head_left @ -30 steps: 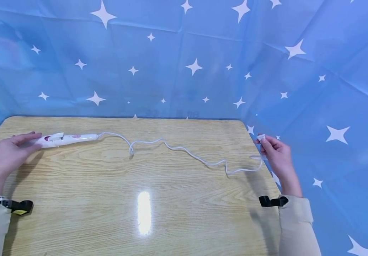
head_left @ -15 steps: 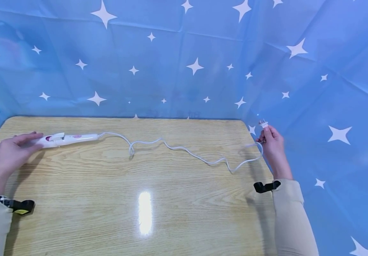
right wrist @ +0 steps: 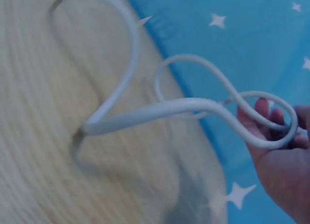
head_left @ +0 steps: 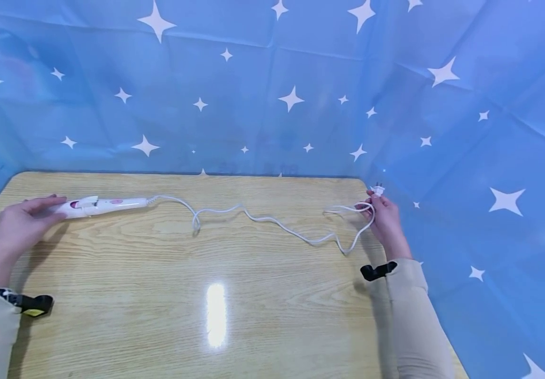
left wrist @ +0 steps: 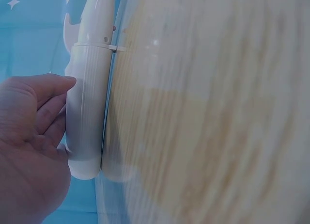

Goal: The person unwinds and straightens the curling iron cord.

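Note:
A white curling iron (head_left: 122,203) with pink details lies at the far left of the wooden table (head_left: 158,295). My left hand (head_left: 21,223) holds its thick barrel end; in the left wrist view the fingers curl against the white barrel (left wrist: 88,107). From the handle a white cord (head_left: 277,225) runs in waves across the tabletop to the right. Over the far right corner, my right hand (head_left: 386,221) pinches the white plug (head_left: 377,190), prongs pointing away. Loops of the cord (right wrist: 164,109) hang by that hand in the right wrist view, where the plug is mostly hidden.
A blue curtain (head_left: 234,95) with white stars hangs behind the table and along its right side. Light reflects as a bright patch (head_left: 216,316) on the near tabletop. Black camera mounts (head_left: 377,271) sit on both wrists.
My right hand has moved away from me, then left over the table corner, with the plug turned to point away. The cord's right end has shifted with it. My left hand stays put.

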The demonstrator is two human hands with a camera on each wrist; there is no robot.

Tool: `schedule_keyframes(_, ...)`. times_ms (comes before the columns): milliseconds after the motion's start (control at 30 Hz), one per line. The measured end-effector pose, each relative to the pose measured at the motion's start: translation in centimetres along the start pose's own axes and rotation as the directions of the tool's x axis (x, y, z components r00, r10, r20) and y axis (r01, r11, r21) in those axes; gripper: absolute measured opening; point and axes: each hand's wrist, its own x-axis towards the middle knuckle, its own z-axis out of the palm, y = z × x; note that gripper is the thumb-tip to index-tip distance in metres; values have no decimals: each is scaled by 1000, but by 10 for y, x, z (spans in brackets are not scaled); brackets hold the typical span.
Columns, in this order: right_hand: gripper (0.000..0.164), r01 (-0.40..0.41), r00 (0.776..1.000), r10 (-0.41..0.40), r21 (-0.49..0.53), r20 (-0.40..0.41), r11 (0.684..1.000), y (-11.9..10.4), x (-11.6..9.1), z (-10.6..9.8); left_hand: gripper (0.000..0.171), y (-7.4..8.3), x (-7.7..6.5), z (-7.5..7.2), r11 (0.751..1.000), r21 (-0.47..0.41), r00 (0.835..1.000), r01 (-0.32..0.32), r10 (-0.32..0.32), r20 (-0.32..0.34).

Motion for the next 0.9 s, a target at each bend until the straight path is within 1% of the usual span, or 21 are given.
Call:
schedule_keyframes(100, 20, -30, 1000, 29, -121, -8, 992, 10, 2, -1, 49, -1, 1, 0, 1000, 3, 1000, -1, 1, -2)
schedule_keyframes(200, 21, -72, 997, 71, -217, -15, 973, 15, 3, -2, 50, -2, 2, 0, 1000, 3, 1000, 1, -1, -6)
schedule_keyframes(300, 28, -140, 990, 137, -291, -30, 947, 16, 1, -2, 50, -3, 2, 0, 1000, -2, 1000, 3, -3, -9)
schedule_keyframes(367, 33, -187, 982, 185, -347, -41, 919, 15, -2, 0, 49, -3, 2, 0, 1000, -3, 1000, 3, -3, -9)
schedule_keyframes(433, 35, -215, 976, 212, -397, -52, 892, 15, -6, 2, 49, -3, 2, 0, 1000, -6, 1000, 6, -6, -5)
schedule_keyframes(533, 32, -221, 974, 218, -443, -58, 869, 15, -12, 6, 48, -2, 2, -1, 1000, -7, 1000, 5, -5, -3)
schedule_keyframes(633, 32, -207, 977, 208, -440, -47, 874, 16, -15, 8, 48, -2, 3, -2, 1000, -10, 1000, 1, -1, -4)
schedule_keyframes(667, 34, -206, 977, 208, -436, -42, 876, 16, -16, 8, 48, -2, 2, -2, 1000, -12, 1000, -2, 2, -4)
schedule_keyframes(767, 43, -203, 976, 214, -455, -26, 867, 17, -18, 5, 50, -2, 2, -2, 1000, -19, 1000, 1, -1, 5)
schedule_keyframes(833, 48, -188, 978, 205, -507, -22, 841, 17, -20, 4, 51, -3, 1, -2, 1000, -22, 1000, 6, -6, 8)
schedule_keyframes(900, 52, -163, 983, 184, -588, -23, 793, 17, -21, 3, 52, -3, 1, -1, 1000, -23, 1000, 9, -9, 10)
